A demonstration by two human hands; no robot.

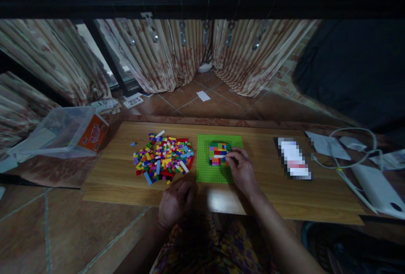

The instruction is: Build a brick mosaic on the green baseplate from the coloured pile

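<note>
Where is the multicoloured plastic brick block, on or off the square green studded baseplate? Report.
On: green baseplate shows around the brick block; the right hand is at the block's edge.

The right hand (244, 172) touches a brick block (217, 148) on the green baseplate (202, 176), loose bricks (164, 159) at its nine o'clock.

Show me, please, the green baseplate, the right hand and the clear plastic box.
Green baseplate (203, 162): head view, on its bare left part.
Right hand (244, 170): head view, on the back of the hand.
Clear plastic box (92, 134): head view, on its orange-labelled wall.
</note>
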